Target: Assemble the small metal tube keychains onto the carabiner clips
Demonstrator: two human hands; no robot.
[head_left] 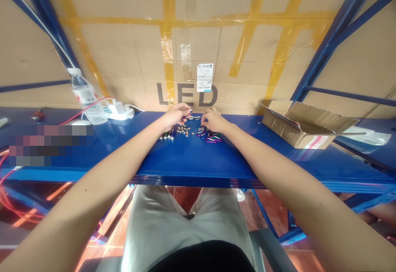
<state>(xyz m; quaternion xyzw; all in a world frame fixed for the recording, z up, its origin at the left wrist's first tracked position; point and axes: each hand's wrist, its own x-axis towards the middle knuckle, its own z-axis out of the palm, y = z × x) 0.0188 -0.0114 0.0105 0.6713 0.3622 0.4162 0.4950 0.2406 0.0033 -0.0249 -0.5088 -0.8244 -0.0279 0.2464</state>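
My left hand [177, 114] is closed in a pinch over the back of the blue table; what sits between its fingertips is too small to make out. Opposite it, my right hand [213, 118] has its fingers bunched together and pointing down, with their tips hidden at small metal parts. Small silver pieces [194, 118] lie between the two hands. Below the right hand is a pile of coloured carabiners [210, 137], purple, blue and green. Several small gold-coloured parts [183, 129] are scattered in the middle. Shiny coloured tubes [168, 135] with silver ends lie beneath my left wrist.
An open cardboard box [309, 130] stands on the right of the blue table [192, 160]. On the left are a plastic bottle [88, 97], a white power strip [119, 112] and a red cable [78, 114]. A large taped carton [139, 57] rises behind.
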